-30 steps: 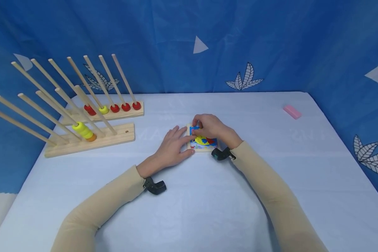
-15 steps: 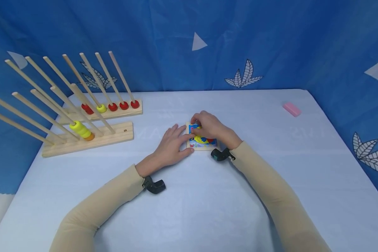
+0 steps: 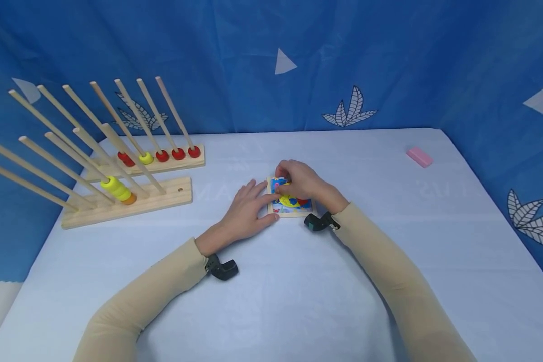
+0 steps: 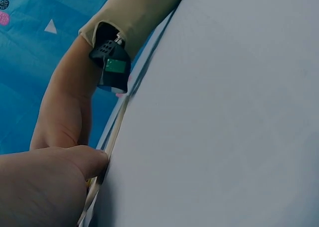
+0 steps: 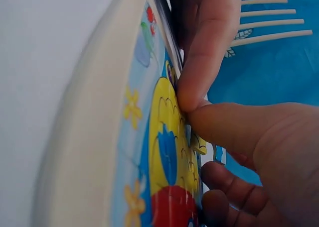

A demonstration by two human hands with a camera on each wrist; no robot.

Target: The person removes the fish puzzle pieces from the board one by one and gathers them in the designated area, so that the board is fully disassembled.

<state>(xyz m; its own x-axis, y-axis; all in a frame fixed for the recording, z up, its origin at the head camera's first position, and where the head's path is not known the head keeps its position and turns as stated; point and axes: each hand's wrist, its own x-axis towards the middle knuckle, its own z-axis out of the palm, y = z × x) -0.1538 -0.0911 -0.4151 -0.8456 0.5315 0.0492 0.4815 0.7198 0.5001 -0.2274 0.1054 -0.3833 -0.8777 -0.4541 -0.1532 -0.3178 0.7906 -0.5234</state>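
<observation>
A small wooden jigsaw puzzle [image 3: 291, 208] with a yellow and red fish picture lies flat in its pale frame. My left hand [image 3: 244, 213] rests at its left side, fingers spread. The left thumb [image 4: 92, 160] touches the frame's near edge, and the left index fingertip presses the picture, as the right wrist view shows. Over the puzzle's upper part, my right hand [image 3: 300, 181] pinches a puzzle piece [image 5: 200, 145] between thumb and fingers. That piece shows a yellow and blue edge, raised from the board; the rest is hidden behind the thumb.
Two wooden peg racks stand at the left: the near rack [image 3: 176, 193] holds yellow and orange beads [image 3: 117, 188], the far rack [image 3: 199, 158] red and yellow ones. A pink block [image 3: 419, 157] lies at the far right. Blue cloth [image 3: 253, 65] hangs behind the table.
</observation>
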